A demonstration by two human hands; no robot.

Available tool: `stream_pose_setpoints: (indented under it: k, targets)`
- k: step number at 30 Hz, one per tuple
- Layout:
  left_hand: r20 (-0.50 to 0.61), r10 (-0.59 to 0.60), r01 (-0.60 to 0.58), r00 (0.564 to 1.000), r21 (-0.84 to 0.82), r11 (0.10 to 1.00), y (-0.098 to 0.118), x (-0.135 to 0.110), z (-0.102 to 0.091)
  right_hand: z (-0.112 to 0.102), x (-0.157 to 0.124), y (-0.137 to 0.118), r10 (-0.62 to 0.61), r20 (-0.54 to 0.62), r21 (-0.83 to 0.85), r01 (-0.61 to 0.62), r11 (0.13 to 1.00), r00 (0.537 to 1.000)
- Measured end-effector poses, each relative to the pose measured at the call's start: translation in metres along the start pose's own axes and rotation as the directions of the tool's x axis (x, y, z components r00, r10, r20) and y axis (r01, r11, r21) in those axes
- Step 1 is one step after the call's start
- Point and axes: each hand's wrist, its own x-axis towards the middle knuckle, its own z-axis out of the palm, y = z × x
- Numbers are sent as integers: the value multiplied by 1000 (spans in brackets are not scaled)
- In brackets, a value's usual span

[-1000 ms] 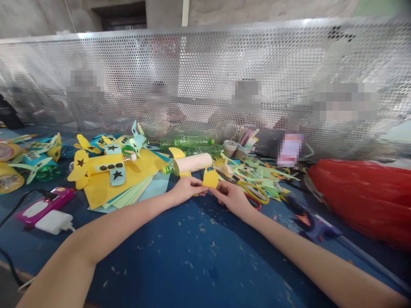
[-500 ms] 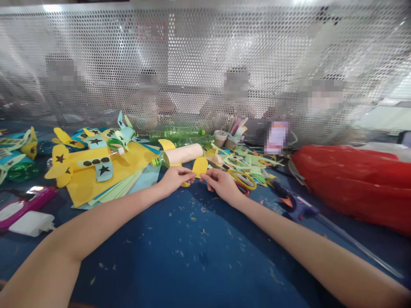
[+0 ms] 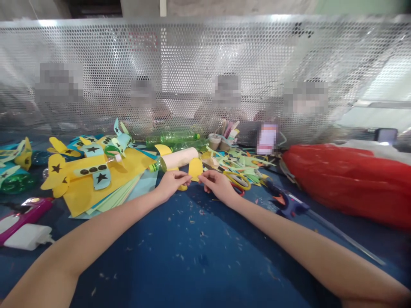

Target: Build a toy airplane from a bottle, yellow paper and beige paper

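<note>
While the left hand (image 3: 173, 182) and the right hand (image 3: 218, 185) met above the desk (image 3: 199, 256), their fingers seemed to be pinched together on the lower corners of a yellow paper piece (image 3: 195, 168), one on each side. The piece stood with its rounded end up, in front of the right end of a paper-wrapped bottle (image 3: 181, 157); whether the two touched could not be told. Such thin stock would probably crease under a hard squeeze, so a light, level grip at both corners seemed best, with the fingers kept off its middle.

At the far side, two small cups stood side by side: sticks (image 3: 228, 127) rose from the right cup (image 3: 225, 144), while the contents of the left cup (image 3: 214, 141) were too small to make out. Green bottles (image 3: 173, 137) lay left of them. To the right, a red bag (image 3: 346, 184) bulged, its contents hidden.
</note>
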Motion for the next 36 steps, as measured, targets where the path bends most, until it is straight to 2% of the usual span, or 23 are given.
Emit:
stream_pose_setpoints:
  k: [6, 12, 20, 24, 29, 36]
  targets:
    - [1, -6, 6, 1000, -64, 998, -2, 1, -1, 0, 1, 2, 21, -30, 59, -20, 998, 999]
    - [-2, 8, -8, 1000, -53, 999, -5, 2, -1, 1, 0, 1, -9, -17, 16, 10, 1000, 1000]
    - [24, 88, -90, 996, 140, 986, 5, -3, -2, 0, -2, 1, -39, 9, -42, 39, 998, 999]
    - [71, 81, -84, 994, 42, 996, 4, -3, 0, 1, -4, 2, -43, 3, -10, 44, 999, 999]
    - [116, 36, -37, 993, 5, 999, -3, -1, 0, 1, -6, 3, -37, 34, -27, 38, 999, 999]
    - [151, 69, -78, 986, 51, 996, -2, -3, 0, -1, -8, -3, -18, 126, -118, 33, 992, 992]
